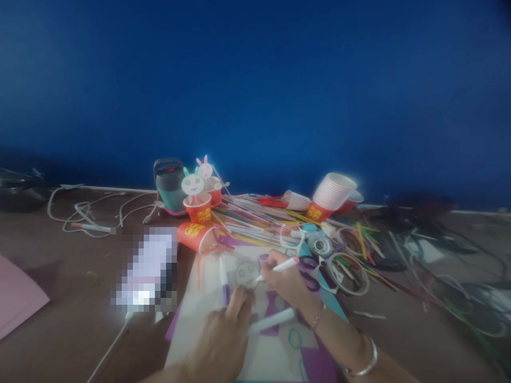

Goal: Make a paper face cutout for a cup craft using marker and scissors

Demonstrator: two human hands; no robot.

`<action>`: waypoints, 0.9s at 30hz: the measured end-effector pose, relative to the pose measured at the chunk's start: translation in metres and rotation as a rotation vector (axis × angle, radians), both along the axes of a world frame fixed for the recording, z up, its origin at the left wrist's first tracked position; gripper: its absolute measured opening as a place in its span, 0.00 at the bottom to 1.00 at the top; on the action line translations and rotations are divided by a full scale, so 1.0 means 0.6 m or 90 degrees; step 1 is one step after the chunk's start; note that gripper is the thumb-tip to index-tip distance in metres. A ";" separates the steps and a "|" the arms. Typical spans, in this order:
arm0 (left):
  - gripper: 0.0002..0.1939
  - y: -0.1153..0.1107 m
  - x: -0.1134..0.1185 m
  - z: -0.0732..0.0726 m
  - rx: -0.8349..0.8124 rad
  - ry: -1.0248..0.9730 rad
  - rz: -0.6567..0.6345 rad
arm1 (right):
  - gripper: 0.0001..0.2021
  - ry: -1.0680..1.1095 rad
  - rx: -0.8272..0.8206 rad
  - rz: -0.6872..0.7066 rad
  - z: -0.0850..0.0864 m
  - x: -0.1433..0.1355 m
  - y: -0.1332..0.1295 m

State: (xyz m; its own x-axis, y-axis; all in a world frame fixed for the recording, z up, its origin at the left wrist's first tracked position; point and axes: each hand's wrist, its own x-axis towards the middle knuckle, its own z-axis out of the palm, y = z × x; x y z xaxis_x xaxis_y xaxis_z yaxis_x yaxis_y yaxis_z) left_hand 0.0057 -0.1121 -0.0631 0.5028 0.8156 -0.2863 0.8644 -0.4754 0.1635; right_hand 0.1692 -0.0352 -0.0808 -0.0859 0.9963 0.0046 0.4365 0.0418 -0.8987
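Observation:
A round paper face point(244, 272), with eyes and a mouth drawn on it, lies on white sheets point(187, 330). My left hand point(223, 335) has its fingers curled and pressed together at the lower edge of this disc, holding it down. In my right hand point(281, 276) is a white marker point(285, 265) with an orange end, its tip at the right edge of the face. A marker with a purple end point(224, 282) lies to the left of the disc. Between my hands rests another white marker point(275, 320). Scissors with purple handles point(308, 274) are partly hidden behind my right hand.
Red paper cups point(197, 236) stand and lie at the back left, near two bunny faces point(193, 184) and a dark-green lidded container point(171, 186). Paper strips point(247, 218) spread behind. Stacked cups point(334, 189) and a tape roll point(320, 244) are right; a cable point(106, 348) runs left.

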 end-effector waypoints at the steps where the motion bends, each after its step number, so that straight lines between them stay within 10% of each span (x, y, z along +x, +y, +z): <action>1: 0.30 0.000 0.000 -0.002 0.002 0.000 -0.003 | 0.11 -0.002 0.001 0.000 -0.001 0.000 0.000; 27: 0.30 0.001 -0.002 -0.009 0.002 -0.004 -0.020 | 0.14 0.075 -0.004 -0.041 0.000 -0.001 -0.003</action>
